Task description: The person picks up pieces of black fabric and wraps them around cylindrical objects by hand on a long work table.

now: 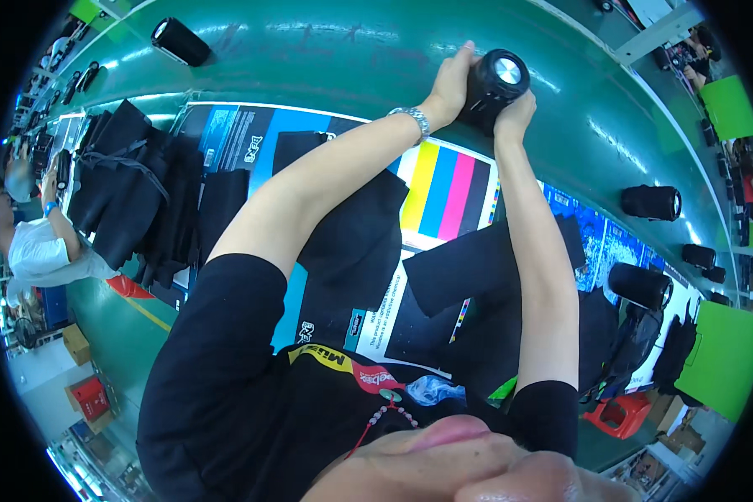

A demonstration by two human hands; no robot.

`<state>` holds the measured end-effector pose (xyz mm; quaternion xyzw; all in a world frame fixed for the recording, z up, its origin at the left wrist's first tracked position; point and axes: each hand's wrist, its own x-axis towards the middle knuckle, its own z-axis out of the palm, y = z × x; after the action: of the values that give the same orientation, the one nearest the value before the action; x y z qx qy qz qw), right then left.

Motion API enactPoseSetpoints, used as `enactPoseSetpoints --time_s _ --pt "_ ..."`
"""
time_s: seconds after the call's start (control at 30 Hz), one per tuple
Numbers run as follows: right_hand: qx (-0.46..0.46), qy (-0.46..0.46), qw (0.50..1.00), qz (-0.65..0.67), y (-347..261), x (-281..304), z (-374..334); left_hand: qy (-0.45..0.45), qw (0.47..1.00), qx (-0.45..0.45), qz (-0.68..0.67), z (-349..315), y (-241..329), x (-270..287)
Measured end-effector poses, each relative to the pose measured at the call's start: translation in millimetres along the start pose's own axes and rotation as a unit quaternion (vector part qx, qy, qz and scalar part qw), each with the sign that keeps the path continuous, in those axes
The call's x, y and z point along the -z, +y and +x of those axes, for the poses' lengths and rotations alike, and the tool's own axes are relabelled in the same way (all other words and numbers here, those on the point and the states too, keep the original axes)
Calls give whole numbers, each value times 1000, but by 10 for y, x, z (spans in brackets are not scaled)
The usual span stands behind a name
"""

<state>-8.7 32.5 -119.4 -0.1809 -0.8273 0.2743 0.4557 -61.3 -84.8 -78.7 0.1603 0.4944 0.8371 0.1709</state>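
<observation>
In the head view, both of the person's hands are on one black cylinder [495, 88], with its round silver end facing up toward the camera. The left hand [452, 86] grips its left side, fingers reaching toward the far end; the right hand [514, 119] closes around its lower right side, some of its fingers hidden behind it. The cylinder is over the green counter [351, 71], between the printed sheets along the person's side and the far edge; whether its base touches the surface cannot be told. A metal-link watch [417, 120] circles the left wrist.

Below the hands, a sheet with yellow, blue, pink and dark stripes [437, 188] shows between the forearms. Black cloth pieces [464, 263] lie over the sheets along the near side, and a thick black cloth pile [125, 184] sits toward the left end. Another dark cylinder [180, 42] lies near the far edge on the left. Toward the right end are a second one [651, 202] on the green and a third [640, 286] closer to the near side. Beyond the left end, a person in a white top [46, 251] is beside the counter. A red stool [621, 416] stands at the lower right.
</observation>
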Motion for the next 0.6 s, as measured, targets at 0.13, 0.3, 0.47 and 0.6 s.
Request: enactPoseSetpoints --time_s 0.13,0.3,0.47,0.6 --pt "-50 -76 989 -120 -39 119 37 5 998 -16 68 30 -86 -5" --pt "-222 -88 971 28 -403 447 156 69 993 40 88 243 89 230" --pt "-434 -38 678 592 -642 897 345 71 996 22 58 360 382 719" --pt "-418 -86 649 630 -1040 1143 119 140 989 44 30 255 409 697"
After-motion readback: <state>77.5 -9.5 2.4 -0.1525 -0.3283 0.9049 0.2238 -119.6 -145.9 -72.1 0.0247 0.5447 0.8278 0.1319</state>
